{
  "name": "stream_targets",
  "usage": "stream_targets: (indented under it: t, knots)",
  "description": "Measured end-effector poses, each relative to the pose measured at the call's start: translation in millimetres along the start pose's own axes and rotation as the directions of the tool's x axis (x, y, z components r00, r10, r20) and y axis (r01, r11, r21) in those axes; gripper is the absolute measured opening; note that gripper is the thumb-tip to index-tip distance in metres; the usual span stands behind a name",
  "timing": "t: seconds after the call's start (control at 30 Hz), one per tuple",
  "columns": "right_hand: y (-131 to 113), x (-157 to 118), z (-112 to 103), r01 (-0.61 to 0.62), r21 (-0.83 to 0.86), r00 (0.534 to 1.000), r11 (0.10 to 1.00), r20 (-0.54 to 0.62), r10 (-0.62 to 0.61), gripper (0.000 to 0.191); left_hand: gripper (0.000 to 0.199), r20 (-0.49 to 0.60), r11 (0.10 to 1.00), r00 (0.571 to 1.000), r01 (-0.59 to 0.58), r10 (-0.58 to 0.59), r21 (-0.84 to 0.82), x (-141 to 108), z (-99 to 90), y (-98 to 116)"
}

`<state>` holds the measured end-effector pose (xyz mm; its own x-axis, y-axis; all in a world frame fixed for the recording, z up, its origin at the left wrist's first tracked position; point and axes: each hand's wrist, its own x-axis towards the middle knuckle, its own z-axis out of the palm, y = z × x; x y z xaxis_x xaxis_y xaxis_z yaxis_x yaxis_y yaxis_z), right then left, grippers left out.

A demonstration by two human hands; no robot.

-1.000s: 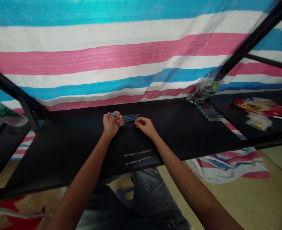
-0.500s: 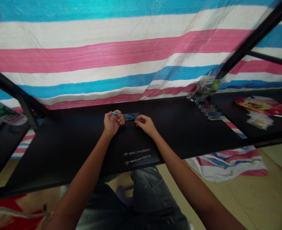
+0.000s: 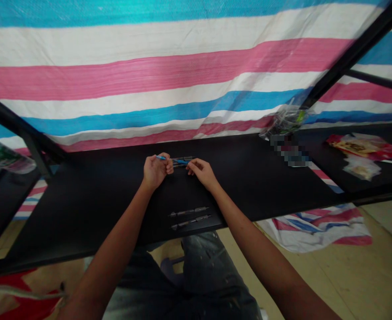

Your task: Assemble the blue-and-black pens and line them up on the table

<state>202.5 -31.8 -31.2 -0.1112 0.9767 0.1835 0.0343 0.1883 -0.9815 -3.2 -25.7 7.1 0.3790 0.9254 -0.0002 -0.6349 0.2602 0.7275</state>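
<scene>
The left hand is raised just over the far half of the worktop, its fingers curled closed around a blue-ended pen. Compared with a second ago, the blue end sits a little farther right against that hand and pokes out less beyond the fingers.

The right hand is near it on the right, in almost the same place as before. Its thumb and forefinger are drawn nearly together at the right end of a blue pen that lies between the two hands; whether they grip it or only touch it, one cannot tell.

Some dark pens lie beside the blue one, partly hidden by the hands, so their number is unclear. At the near edge, two clear pens, the farther one and the nearer one, lie apart and roughly side by side, unmoved. The clear plastic bag at far right and the bottle at far left also stay put.
</scene>
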Motion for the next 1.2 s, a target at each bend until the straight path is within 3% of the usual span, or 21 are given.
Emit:
stream_targets:
  t: [0.27,0.4,0.47,0.57,0.67,0.8,0.97,1.07,1.2]
  knots:
    - [-2.7,-0.7,-3.5,-0.031,0.057,0.999,0.998,-0.043,0.033,0.041,0.032,0.073,0.999,0.997,0.029,-0.032,0.046,-1.0,0.7,1.8]
    - [-1.7,-1.5,-4.1,-0.017,0.04,0.994,0.999,-0.103,0.021,0.039,0.043,0.056,0.975,0.998,-0.022,0.01,0.221,1.1,-4.1,6.4]
    - [-1.5,-1.9,-4.5,0.003,0.034,0.988,0.999,-0.153,0.003,0.037,0.038,-0.026,0.918,0.992,-0.105,0.125,0.382,2.1,-8.4,10.6]
    - [-1.6,-2.3,-5.2,0.037,0.004,0.98,0.999,-0.196,-0.035,0.032,0.018,-0.103,0.755,0.941,-0.189,0.321,0.628,2.7,-14.7,17.0]
    - [-1.4,-2.2,-5.6,0.057,0.013,0.975,0.998,-0.217,-0.053,0.029,0.016,-0.095,0.687,0.941,-0.165,0.324,0.708,2.3,-18.6,20.6]
    - [0.2,-1.3,-5.5,0.046,0.04,0.969,0.998,-0.245,-0.035,0.029,0.029,-0.089,0.753,0.967,-0.126,0.238,0.646,0.9,-20.7,22.4]
    - [3.0,0.0,-5.7,0.03,0.037,0.964,0.999,-0.265,-0.019,0.031,0.031,-0.079,0.898,0.99,-0.069,0.114,0.434,-1.9,-19.6,23.1]
    - [3.2,0.0,-5.9,0.033,0.053,0.97,0.998,-0.242,-0.019,0.032,0.028,-0.056,0.936,0.991,-0.096,0.122,0.339,-2.7,-16.5,20.1]
    - [2.1,-0.1,-6.1,0.03,0.048,0.973,0.998,-0.232,-0.019,0.033,0.027,0.013,0.959,0.999,-0.032,0.03,0.28,-3.9,-12.9,17.3]
